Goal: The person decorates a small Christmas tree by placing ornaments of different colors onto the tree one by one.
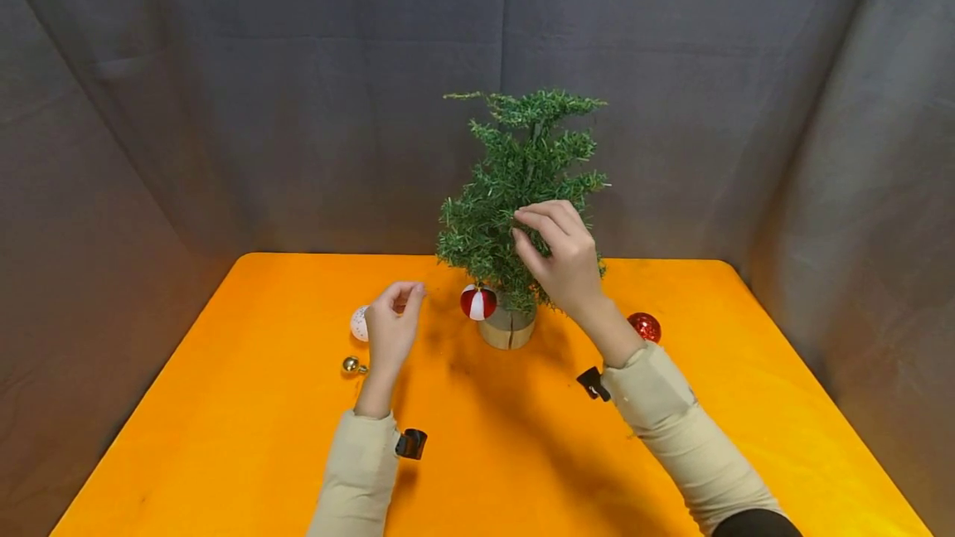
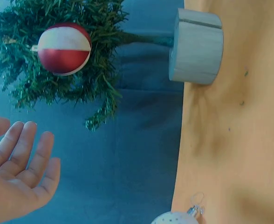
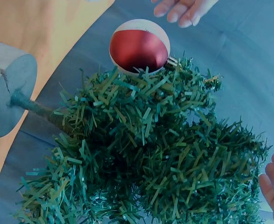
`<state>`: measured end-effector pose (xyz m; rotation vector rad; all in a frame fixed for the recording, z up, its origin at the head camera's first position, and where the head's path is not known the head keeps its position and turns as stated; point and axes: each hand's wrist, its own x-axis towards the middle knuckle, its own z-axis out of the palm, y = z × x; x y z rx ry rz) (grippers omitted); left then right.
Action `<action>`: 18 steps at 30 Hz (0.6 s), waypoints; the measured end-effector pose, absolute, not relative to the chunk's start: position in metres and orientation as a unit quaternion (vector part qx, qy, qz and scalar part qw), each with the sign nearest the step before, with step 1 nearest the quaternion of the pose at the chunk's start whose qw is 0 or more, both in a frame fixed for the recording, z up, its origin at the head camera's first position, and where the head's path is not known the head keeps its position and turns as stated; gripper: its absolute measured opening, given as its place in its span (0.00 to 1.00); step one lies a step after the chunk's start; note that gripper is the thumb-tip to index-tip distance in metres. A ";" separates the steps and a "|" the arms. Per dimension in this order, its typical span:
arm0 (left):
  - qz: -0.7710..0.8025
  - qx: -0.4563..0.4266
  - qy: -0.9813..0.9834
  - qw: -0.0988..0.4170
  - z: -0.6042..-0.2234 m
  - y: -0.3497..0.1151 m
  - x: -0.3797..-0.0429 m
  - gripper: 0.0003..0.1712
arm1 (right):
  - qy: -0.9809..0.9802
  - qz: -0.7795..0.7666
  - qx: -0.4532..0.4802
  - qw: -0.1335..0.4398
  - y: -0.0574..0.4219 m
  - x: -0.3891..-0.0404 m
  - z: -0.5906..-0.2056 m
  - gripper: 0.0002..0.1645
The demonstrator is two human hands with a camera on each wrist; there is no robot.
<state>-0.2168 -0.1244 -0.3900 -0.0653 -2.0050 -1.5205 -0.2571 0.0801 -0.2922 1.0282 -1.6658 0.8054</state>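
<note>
A small artificial Christmas tree (image 1: 522,164) stands upright on a round wooden base (image 1: 507,331). From a lower front branch hangs a red-and-white striped bauble (image 1: 478,302), also seen close up in the right wrist view. My left hand (image 1: 390,326) is held to the left of this bauble, fingers loosely bent and apart from it; the palm (image 2: 16,186) shows nothing in it in the left wrist view. My right hand (image 1: 563,251) is raised in front of the tree's right side, its fingers relaxed beside the green branches (image 3: 174,154) and no object between them.
On the orange table (image 1: 246,437) lie a white speckled bauble (image 1: 360,323) and a small gold bauble (image 1: 351,365), both left of my left hand. A glittery red bauble (image 1: 645,326) lies beyond my right forearm. Grey curtains (image 1: 358,106) surround the table at the back and sides.
</note>
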 end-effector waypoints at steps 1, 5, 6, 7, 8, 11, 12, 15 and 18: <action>-0.576 -0.022 -0.756 0.308 -0.391 -0.126 -0.217 0.10 | -0.687 0.334 0.423 0.487 0.081 -0.258 -0.292 0.10; -0.576 -0.013 -0.753 0.317 -0.392 -0.132 -0.216 0.10 | -0.692 0.343 0.420 0.477 0.083 -0.260 -0.292 0.12; -0.575 -0.010 -0.753 0.320 -0.393 -0.133 -0.216 0.10 | -0.693 0.345 0.419 0.475 0.083 -0.260 -0.292 0.12; -0.574 -0.008 -0.753 0.322 -0.393 -0.135 -0.216 0.10 | -0.693 0.347 0.417 0.474 0.084 -0.260 -0.292 0.12; -0.573 -0.005 -0.753 0.324 -0.393 -0.136 -0.216 0.10 | -0.694 0.348 0.417 0.472 0.084 -0.261 -0.292 0.12; -0.578 0.001 -0.750 0.323 -0.395 -0.140 -0.215 0.10 | -0.697 0.350 0.415 0.469 0.084 -0.261 -0.292 0.12; -0.580 0.002 -0.748 0.322 -0.396 -0.141 -0.215 0.11 | -0.698 0.349 0.415 0.467 0.085 -0.261 -0.292 0.12; -0.592 0.005 -0.742 0.315 -0.396 -0.145 -0.212 0.11 | -0.703 0.345 0.417 0.462 0.086 -0.263 -0.292 0.13; -0.600 0.011 -0.739 0.308 -0.385 -0.145 -0.201 0.11 | -0.710 0.334 0.419 0.456 0.088 -0.263 -0.291 0.12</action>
